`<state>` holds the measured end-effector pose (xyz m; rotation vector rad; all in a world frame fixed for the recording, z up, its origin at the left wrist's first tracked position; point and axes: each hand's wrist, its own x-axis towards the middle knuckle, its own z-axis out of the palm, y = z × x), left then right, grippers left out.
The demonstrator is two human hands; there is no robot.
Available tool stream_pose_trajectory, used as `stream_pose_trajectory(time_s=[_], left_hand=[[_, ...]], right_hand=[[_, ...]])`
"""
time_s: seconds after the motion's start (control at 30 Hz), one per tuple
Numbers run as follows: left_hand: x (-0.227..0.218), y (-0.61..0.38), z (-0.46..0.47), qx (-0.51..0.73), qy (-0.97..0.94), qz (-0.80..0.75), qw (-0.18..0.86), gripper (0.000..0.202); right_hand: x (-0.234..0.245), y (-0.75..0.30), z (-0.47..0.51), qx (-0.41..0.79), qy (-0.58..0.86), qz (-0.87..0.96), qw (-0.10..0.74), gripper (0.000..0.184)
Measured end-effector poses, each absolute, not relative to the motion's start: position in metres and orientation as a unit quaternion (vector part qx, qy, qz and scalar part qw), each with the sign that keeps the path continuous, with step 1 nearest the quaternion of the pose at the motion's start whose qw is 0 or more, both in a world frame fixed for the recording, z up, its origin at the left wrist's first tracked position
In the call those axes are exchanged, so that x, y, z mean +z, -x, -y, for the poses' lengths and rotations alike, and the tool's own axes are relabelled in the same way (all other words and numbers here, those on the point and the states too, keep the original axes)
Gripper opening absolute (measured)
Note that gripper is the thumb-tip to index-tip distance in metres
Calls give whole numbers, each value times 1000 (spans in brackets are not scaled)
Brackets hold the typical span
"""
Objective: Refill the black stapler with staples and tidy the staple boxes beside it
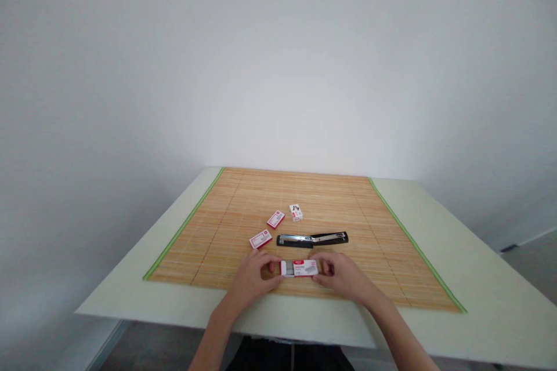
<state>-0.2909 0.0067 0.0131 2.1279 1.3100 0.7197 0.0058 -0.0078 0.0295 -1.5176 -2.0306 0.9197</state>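
My left hand (pixel 255 273) pinches the left end of the staple box (pixel 306 268) between thumb and fingers, and my right hand (pixel 343 276) is closed in the same way at its right end. This box is in the lower middle of the frame, partly open, with grey content visible. Just above it lies the black stapler (pixel 324 238), spread open. Toward the centre left are two red-white boxes (pixel 260 239), and near them one white box (pixel 296 213). All are on the bamboo mat (pixel 331 197), which covers the middle of the counter (pixel 439 220).

The held box (pixel 305 268) is white and red, the stapler (pixel 312 239) black.
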Motion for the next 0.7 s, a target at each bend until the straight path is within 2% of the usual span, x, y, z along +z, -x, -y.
stream_pose_trajectory(time_s=[0.2,0.27,0.37,0.43,0.57,0.7], left_hand=[[12,282,-9,231,-799,-496,250,35],[10,281,-8,232,-799,-499,243,38],[6,281,-5,257,-784,-512,238,46],[4,279,-2,292,-761,-533,227,45],[1,271,1,316,-759,-546,159,42],[0,265,2,284,-780,-546,114,45]], right_hand=[[28,19,5,328,526,753,223,20],[28,24,8,326,529,750,224,23],[34,17,12,331,550,725,247,51],[41,1,12,345,573,683,295,69],[51,-50,2,316,643,558,419,81],[40,-76,-9,436,607,543,382,89]])
